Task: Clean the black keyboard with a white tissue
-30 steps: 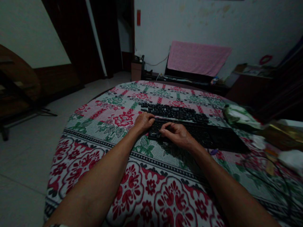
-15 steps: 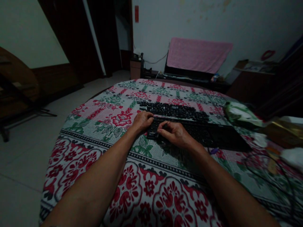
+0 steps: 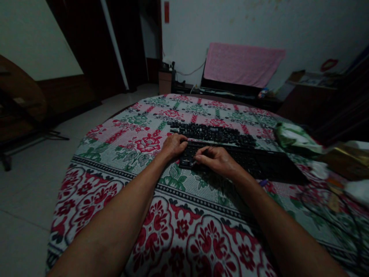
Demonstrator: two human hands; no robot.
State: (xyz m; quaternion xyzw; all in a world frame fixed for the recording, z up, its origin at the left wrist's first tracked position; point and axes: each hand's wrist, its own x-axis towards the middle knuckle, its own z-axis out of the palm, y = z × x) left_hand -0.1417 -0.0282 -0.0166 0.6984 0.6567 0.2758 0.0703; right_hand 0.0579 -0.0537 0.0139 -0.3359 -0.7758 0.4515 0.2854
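- With the black keyboard (image 3: 253, 163) as our dial and twelve pointing away from us, we have it lying flat on the patterned tablecloth (image 3: 150, 165), its long side running from nine to three.
- Our left hand (image 3: 173, 145) is at its nine o'clock end, fingers curled together and fingertips at the far edge; we cannot tell whether they grip or only steady it.
- Our right hand (image 3: 215, 159) comes in from five o'clock over the left half, thumb and forefinger pinched on a small slim thing (image 3: 194, 163), too dim for us to name, just above the near left corner.
- At eleven o'clock, just beyond the keyboard, we see a long bank of loose black keycaps (image 3: 213, 133), heaped close together.
- At five o'clock, just beside the near edge, we have a small purple thing (image 3: 263, 182), too blurred to make out.
- At two o'clock sits a green and white packet (image 3: 298, 138); at three, a crumpled white piece (image 3: 319, 170) and a gold box (image 3: 344, 161).
- Black cable (image 3: 343, 198) loops over the cloth at four o'clock.
- Well apart at twelve, near the wall, we see a pink cloth (image 3: 245, 63) hanging.
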